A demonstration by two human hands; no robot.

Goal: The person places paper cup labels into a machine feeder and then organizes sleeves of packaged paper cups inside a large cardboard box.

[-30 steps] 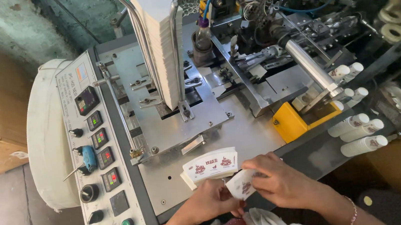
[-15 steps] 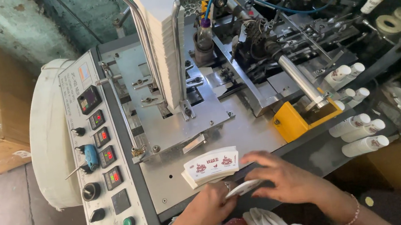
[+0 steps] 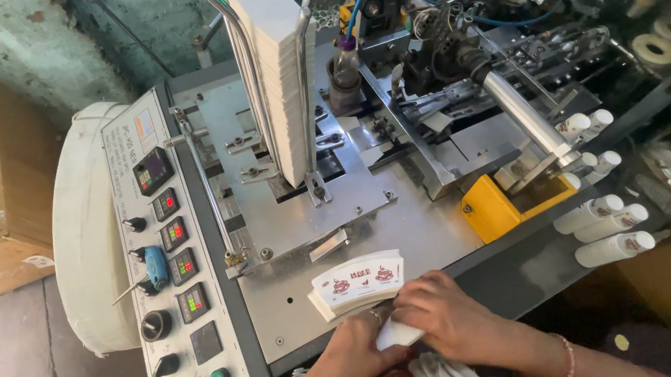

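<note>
Lying fanned, stack of cup blanks (image 3: 360, 282) runs left-right beside right hand (image 3: 443, 319).

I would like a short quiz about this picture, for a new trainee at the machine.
1. True or false: both hands, the left hand and the right hand, are at the front edge of the machine table.
2. What lies just behind the hands? A) stack of printed paper blanks B) a roll of tape C) a hammer
3. What colour is the block right of the blanks?

Key: 1 true; 2 A; 3 yellow.
</note>
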